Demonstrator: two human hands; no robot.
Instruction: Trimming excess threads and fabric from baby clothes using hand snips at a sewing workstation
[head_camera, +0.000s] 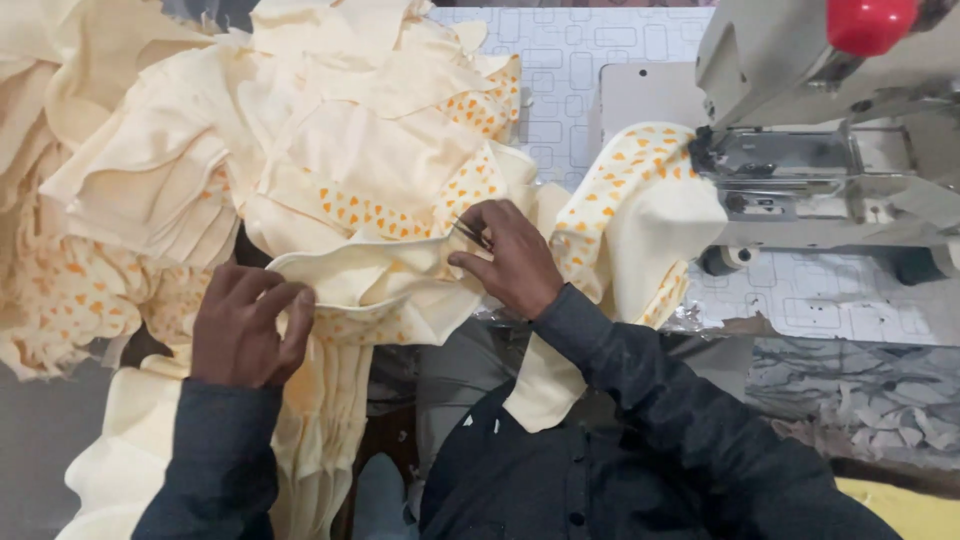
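A pale yellow fabric piece (370, 275) stretches between my two hands in front of me. My left hand (245, 325) pinches its left edge with thumb and fingers. My right hand (508, 257) grips the right end of the same piece and also holds a small thread snipper (470, 233) whose blades lie against the cloth. Another yellow piece with orange heart prints (630, 200) runs from my lap up under the sewing machine head (810, 150).
A large heap of pale yellow and orange-printed fabric pieces (200, 150) covers the left half of the table. The patterned white tabletop (820, 300) shows at right. Fabric scraps (860, 400) lie on the floor at lower right. A red knob (868, 22) tops the machine.
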